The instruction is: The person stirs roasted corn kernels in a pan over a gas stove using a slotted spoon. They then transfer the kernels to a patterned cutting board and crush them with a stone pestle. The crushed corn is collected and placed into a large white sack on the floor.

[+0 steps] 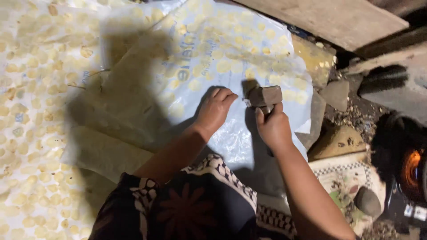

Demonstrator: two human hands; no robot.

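Hammer-like block (265, 95): being gripped in the closed right hand (272, 126), raised over the plastic sheet (231, 138). Left hand (216, 108), fingers curled together, is pressing something unseen on the sheet beside pale flattened discs (249, 49). Pounding step appears underway; next strike likely needs careful aim.

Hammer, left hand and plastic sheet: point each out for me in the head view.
hammer (265, 95): head view, on the side of its blocky head.
left hand (216, 109): head view, on the back of the hand.
plastic sheet (231, 138): head view, on a bare glossy patch.

I count two hands (216, 109) (272, 126), one stone hammer (264, 96), one plastic sheet (231, 138), one loose round stone (367, 201) — flat yellow discs (26, 111) too many to count.
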